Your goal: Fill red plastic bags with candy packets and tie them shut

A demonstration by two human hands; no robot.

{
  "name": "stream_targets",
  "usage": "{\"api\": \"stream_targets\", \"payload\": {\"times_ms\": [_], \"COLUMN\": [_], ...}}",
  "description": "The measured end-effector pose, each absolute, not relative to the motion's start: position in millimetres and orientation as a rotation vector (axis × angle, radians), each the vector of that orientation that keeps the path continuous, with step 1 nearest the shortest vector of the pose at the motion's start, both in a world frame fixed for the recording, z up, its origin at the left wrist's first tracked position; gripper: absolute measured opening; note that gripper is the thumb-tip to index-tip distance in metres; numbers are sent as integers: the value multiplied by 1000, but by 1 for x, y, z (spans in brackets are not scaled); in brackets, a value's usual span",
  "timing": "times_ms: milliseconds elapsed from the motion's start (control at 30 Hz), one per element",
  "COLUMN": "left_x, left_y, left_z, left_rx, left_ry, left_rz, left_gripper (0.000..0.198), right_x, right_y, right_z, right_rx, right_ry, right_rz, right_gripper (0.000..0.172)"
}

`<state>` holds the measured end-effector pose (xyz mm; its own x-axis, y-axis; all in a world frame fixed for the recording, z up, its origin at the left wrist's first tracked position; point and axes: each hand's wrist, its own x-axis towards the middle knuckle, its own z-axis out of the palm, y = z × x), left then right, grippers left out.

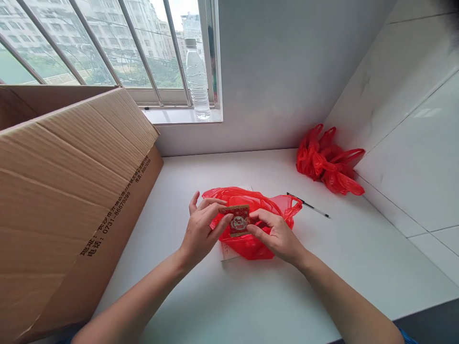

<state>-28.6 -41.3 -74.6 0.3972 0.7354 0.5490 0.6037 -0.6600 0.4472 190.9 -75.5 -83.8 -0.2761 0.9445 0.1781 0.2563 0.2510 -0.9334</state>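
Note:
A small red and gold packet point(239, 220) is held up between both hands, over an open red plastic bag point(256, 248). My left hand point(203, 224) pinches its left edge between thumb and fingers. At the packet's right edge, my right hand point(274, 234) grips it with thumb and forefinger. The bag lies crumpled on the white table, on top of a white sheet or booklet point(227, 252) that shows mostly at its lower left. What is inside the bag cannot be made out.
A large cardboard box point(71, 200) fills the left side. Behind stands a water bottle point(197, 81) on the windowsill point(168, 116). More red bags point(328, 162) lie at the back right by the tiled wall. A black pen point(309, 205) rests right of the open bag.

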Motion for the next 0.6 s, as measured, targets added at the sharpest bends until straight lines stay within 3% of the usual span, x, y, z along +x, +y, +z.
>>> {"api": "stream_targets", "payload": {"times_ms": [133, 367, 600], "left_x": [-27, -26, -30], "left_y": [-43, -44, -35], "left_z": [-73, -74, -80], "left_rx": [2542, 2335, 2132], "left_ry": [1155, 1188, 1151], "left_rz": [1058, 874, 882], "left_gripper": [21, 27, 28], "right_x": [185, 192, 197], "right_y": [-77, -68, -67], "right_z": [-84, -91, -90], "right_rx": [-1122, -996, -1004], "right_ry": [-1575, -1097, -1180], "right_rz": [1227, 1499, 1530], "right_gripper": [23, 39, 33]}}
